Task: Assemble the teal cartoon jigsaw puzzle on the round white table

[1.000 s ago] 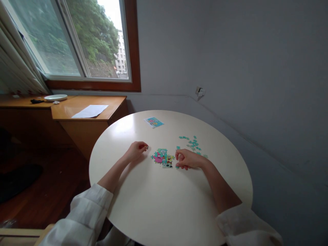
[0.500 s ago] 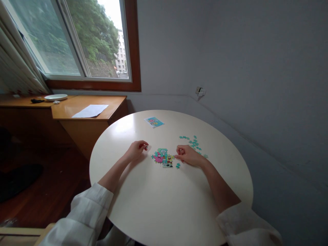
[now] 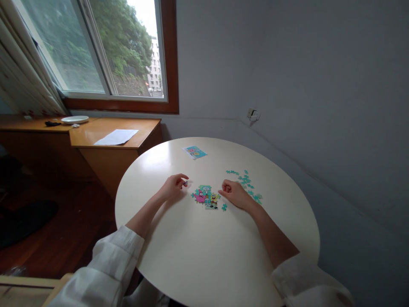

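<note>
A partly joined jigsaw puzzle [image 3: 207,198] with pink, teal and yellow cartoon figures lies on the round white table. To its left, my left hand [image 3: 174,186] is raised a little over the tabletop, pinching a small puzzle piece [image 3: 185,183]. My right hand [image 3: 235,192] is curled at the puzzle's upper right edge, index fingertip by the yellow figure; whatever those fingers may hold is hidden. One loose teal piece [image 3: 224,207] lies just below that hand. Beyond it, several teal pieces [image 3: 245,180] are scattered, some partly behind the hand.
The picture card [image 3: 194,152] lies toward the far side of the white table [image 3: 204,256]. At the left stands a wooden desk [image 3: 150,128] with a paper sheet [image 3: 116,137] and a white plate [image 3: 75,120]. A grey wall borders the table on the right.
The view has shifted slightly, so everything sits a bit further right. My left index finger has straightened over the piece. My right hand stays by the puzzle's edge, with little change.
</note>
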`<state>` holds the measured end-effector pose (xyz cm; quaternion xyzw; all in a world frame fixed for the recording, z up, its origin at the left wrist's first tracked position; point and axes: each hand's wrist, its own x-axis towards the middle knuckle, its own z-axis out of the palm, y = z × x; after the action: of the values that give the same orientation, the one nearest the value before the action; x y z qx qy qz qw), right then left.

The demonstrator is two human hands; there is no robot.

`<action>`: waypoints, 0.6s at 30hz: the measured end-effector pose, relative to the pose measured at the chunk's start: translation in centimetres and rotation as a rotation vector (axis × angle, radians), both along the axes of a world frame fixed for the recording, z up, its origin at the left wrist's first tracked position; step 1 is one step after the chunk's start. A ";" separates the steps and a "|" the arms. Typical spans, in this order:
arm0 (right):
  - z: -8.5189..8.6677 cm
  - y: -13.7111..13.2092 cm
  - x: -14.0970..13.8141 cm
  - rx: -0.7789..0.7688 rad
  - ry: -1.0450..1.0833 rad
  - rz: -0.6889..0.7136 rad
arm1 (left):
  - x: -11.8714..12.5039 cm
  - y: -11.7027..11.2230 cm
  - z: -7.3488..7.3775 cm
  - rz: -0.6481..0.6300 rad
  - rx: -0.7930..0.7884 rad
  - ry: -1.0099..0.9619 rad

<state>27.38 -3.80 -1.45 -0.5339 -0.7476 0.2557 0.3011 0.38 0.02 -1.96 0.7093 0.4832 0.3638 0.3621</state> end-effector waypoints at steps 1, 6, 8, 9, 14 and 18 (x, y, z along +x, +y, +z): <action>0.0 0.0 0.0 0.003 -0.002 0.001 | 0.1 0.0 0.0 0.000 -0.009 -0.012; 0.1 -0.1 -0.2 0.013 -0.007 -0.010 | 0.2 -0.1 0.1 0.011 -0.057 -0.079; 0.1 -0.1 -0.2 0.021 -0.014 -0.011 | 0.2 -0.1 0.2 0.009 -0.077 -0.108; 0.1 -0.1 -0.2 0.023 -0.017 -0.012 | 0.2 -0.1 0.3 0.005 -0.089 -0.123; 0.1 -0.2 -0.2 0.041 -0.017 -0.018 | 0.3 0.0 0.2 -0.017 -0.160 -0.192; -0.1 -0.1 -0.2 0.055 -0.019 -0.023 | 0.4 0.0 0.0 -0.046 -0.198 -0.245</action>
<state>27.22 -3.87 -1.52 -0.5363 -0.7510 0.2268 0.3114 0.75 0.05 -1.96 0.6312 0.4526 0.3898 0.4948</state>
